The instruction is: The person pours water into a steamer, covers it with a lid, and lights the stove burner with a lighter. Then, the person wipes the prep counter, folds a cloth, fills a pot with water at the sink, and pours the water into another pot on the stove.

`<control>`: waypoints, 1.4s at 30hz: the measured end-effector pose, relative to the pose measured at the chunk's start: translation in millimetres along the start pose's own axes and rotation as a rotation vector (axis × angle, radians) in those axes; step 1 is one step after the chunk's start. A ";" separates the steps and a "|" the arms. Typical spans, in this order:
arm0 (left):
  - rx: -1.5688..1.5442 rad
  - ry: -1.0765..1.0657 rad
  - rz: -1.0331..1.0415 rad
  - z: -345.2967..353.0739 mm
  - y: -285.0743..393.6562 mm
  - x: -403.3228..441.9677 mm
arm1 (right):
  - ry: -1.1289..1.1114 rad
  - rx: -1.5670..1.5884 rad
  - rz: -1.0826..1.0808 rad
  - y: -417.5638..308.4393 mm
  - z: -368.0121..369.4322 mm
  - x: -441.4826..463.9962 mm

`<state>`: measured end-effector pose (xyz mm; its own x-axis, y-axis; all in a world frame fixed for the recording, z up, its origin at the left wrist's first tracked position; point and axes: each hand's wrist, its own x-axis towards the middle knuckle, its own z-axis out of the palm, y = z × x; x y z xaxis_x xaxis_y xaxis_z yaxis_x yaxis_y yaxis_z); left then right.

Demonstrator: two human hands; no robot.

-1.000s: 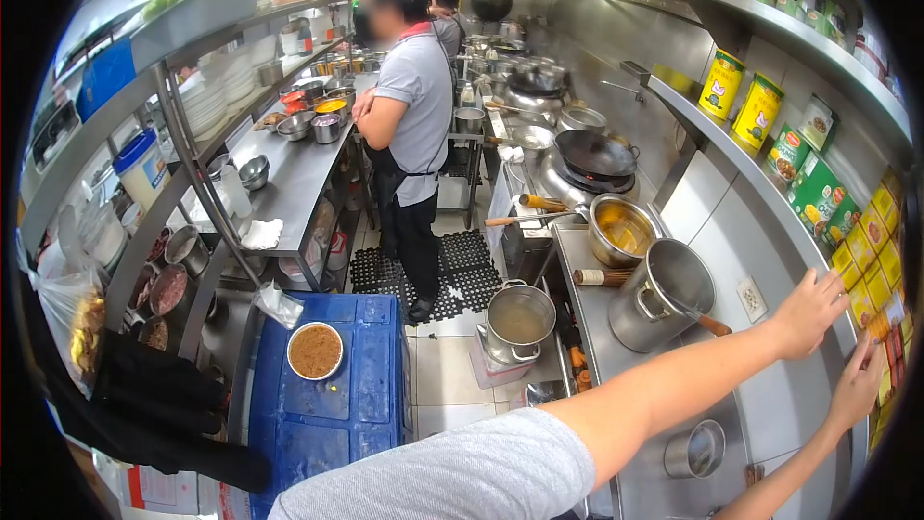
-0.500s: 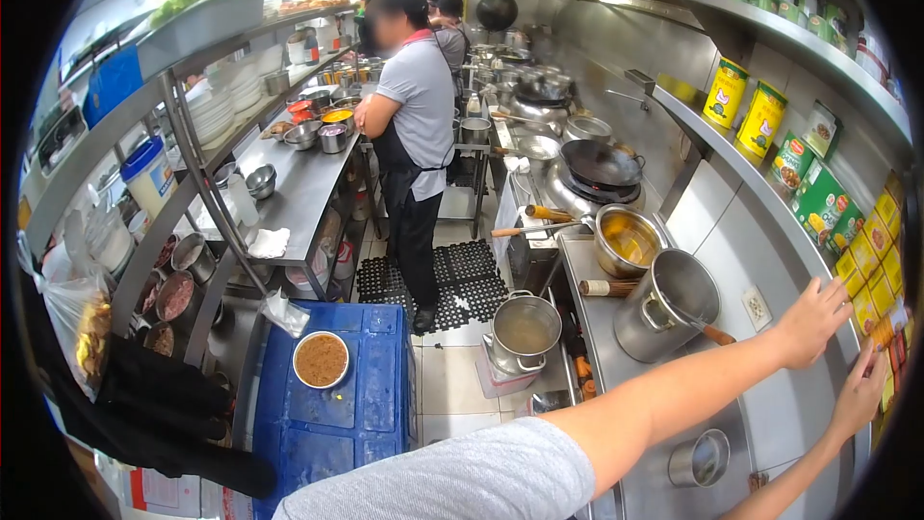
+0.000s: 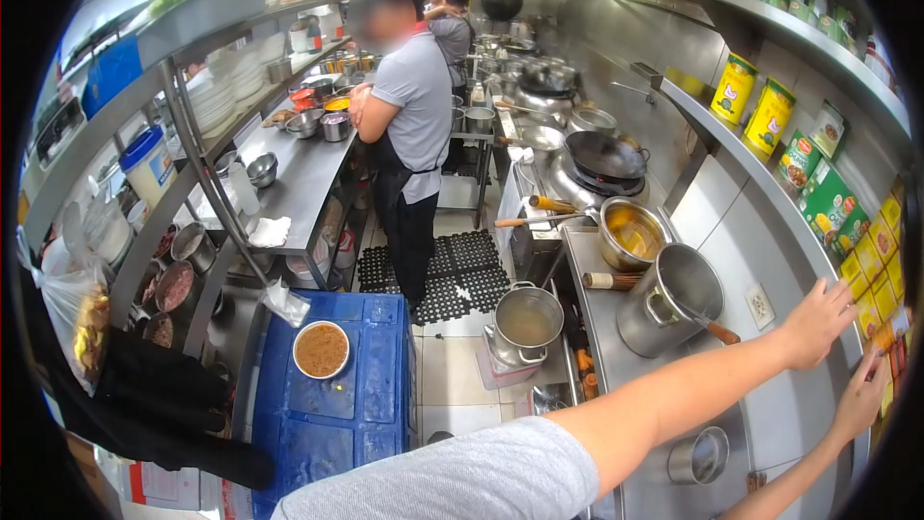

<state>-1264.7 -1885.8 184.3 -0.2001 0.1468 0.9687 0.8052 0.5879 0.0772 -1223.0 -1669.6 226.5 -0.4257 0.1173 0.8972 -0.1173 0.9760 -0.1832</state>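
Noting at lower left the bowl (image 3: 322,377) set on the blue crate (image 3: 377,395), likely for its level top; finding foot room over floor tiles (image 3: 457,385) at lower centre, up to the counter (image 3: 604,323) edge; at right, holding left hand (image 3: 816,325) by the shelf rim (image 3: 808,239), perhaps for balance, fingers slightly apart; reaching right hand (image 3: 859,400) to yellow packs (image 3: 883,233) at far right, fingers bent, unable to tell whether clamped.

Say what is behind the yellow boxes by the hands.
Nothing shows behind the yellow boxes; they cover it. Beside them are green packages, and the right hand partly overlaps the stack.
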 end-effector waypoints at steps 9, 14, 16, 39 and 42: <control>-0.003 -0.027 -0.009 10.5 -2.7 -0.3 | -0.030 0.019 0.004 -7.9 -6.5 -1.7; -0.005 -0.009 -0.010 15.9 -4.1 -1.4 | -0.041 0.016 0.002 -1.7 -3.7 0.3; -0.019 -0.010 -0.013 13.2 -4.0 -1.5 | -0.038 0.026 -0.010 0.9 -1.2 1.0; -0.040 0.034 -0.006 13.8 -2.2 -2.2 | -0.060 -0.019 0.019 9.3 -0.5 5.2; -0.034 0.089 -0.009 3.7 2.6 -2.3 | -0.023 -0.040 -0.015 -2.7 -5.7 -0.3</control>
<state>-1264.1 -1881.6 181.4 -0.1581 0.0700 0.9849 0.8224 0.5614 0.0922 -1217.5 -1671.3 229.0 -0.4444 0.0992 0.8903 -0.0876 0.9843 -0.1535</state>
